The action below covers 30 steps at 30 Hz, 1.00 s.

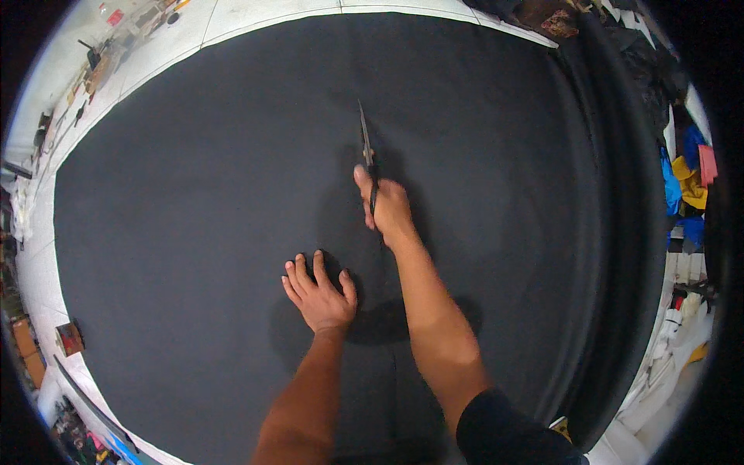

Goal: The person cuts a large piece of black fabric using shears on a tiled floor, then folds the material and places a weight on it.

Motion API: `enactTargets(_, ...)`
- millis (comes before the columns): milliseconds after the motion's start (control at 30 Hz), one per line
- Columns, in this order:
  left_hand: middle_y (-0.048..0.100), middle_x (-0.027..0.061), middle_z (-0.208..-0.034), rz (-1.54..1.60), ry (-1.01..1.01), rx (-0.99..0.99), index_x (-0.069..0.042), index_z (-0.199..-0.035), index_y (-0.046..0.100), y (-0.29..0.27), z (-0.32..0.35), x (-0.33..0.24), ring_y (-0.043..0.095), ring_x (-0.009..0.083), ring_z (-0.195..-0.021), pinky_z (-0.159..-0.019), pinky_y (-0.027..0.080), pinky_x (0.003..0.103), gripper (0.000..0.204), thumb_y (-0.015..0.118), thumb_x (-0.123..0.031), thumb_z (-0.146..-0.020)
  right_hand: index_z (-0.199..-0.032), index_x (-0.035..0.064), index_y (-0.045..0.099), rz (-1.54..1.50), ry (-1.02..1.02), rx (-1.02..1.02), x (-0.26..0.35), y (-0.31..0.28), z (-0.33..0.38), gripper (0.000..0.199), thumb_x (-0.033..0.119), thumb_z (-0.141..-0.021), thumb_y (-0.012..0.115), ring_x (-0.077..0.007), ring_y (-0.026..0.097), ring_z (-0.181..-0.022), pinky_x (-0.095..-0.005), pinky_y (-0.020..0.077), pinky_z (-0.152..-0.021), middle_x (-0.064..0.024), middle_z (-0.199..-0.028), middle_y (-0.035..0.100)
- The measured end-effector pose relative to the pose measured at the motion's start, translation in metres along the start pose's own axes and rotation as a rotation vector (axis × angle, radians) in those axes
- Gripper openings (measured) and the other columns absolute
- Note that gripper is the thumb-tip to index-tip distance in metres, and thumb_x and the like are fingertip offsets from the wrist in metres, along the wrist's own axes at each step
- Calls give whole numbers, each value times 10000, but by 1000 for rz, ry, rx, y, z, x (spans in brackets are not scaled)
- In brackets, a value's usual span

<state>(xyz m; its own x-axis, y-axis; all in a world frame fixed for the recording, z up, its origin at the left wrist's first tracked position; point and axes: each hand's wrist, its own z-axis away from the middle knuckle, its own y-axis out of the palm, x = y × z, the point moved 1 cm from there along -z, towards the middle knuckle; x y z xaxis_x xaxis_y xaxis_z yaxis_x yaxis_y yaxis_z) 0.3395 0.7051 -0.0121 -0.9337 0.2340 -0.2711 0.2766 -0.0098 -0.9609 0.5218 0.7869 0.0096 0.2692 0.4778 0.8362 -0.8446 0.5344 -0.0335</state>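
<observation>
Dark sleeve (504,430) | right hand (391,208) grips scissors (367,147) | empty left hand (318,298) splayed on black sheet (194,194), lower left of scissors | unpinned sheet beyond scissors might pucker and snag

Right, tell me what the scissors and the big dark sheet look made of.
Scissors: likely metal blades, grey with slight shine; dark handles, maybe plastic or coated metal. Sheet: matte, perhaps fabric or soft vinyl, from its dull surface and faint creases.

No legible text, numbers or signs — reddish patch (115,16) on bottle (105,10), upper left, too small to tell if label. Small box (70,339) at left edge of black sheet (194,201) — any markings too blurred.
</observation>
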Motion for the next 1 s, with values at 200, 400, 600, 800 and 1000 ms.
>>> enactTargets(200,359,261,-1429,0,7,56,-41,-1352,456,1,0,-10,250,447,-1385,-1146,144,572,561,537,-331,-879,-690,60,527,22,-50,-32,37,-1,-76,565,584,-812,700,-117,440,-423,-272,360,-408,-7,-554,469)
enactTargets(400,354,259,-1429,-9,-23,57,-36,-1349,456,0,1,-6,242,443,-1389,-1147,147,570,564,547,-321,-871,-693,61,529,46,-23,-44,34,9,-78,556,574,-813,706,-113,441,-423,-267,358,-403,-8,-557,473)
enactTargets(600,346,258,-1428,5,17,26,-40,-1340,462,5,4,-8,236,444,-1392,-1141,146,592,559,552,-319,-865,-667,17,540,7,-52,-12,76,14,-135,577,548,-840,683,-169,516,-431,-323,410,-405,-62,-575,519)
enactTargets(800,355,262,-1417,-10,1,58,-35,-1335,466,4,4,-5,239,448,-1391,-1139,150,596,574,555,-340,-857,-691,75,541,6,-53,-22,120,28,-197,516,543,-808,725,-119,449,-461,-289,376,-434,-9,-578,486)
enactTargets(1000,376,265,-1395,-21,23,57,-30,-1331,468,5,8,-3,264,466,-1373,-1125,164,616,581,555,-344,-851,-701,70,546,-32,-50,-4,142,38,-238,494,512,-814,735,-121,448,-472,-287,382,-442,-12,-598,489)
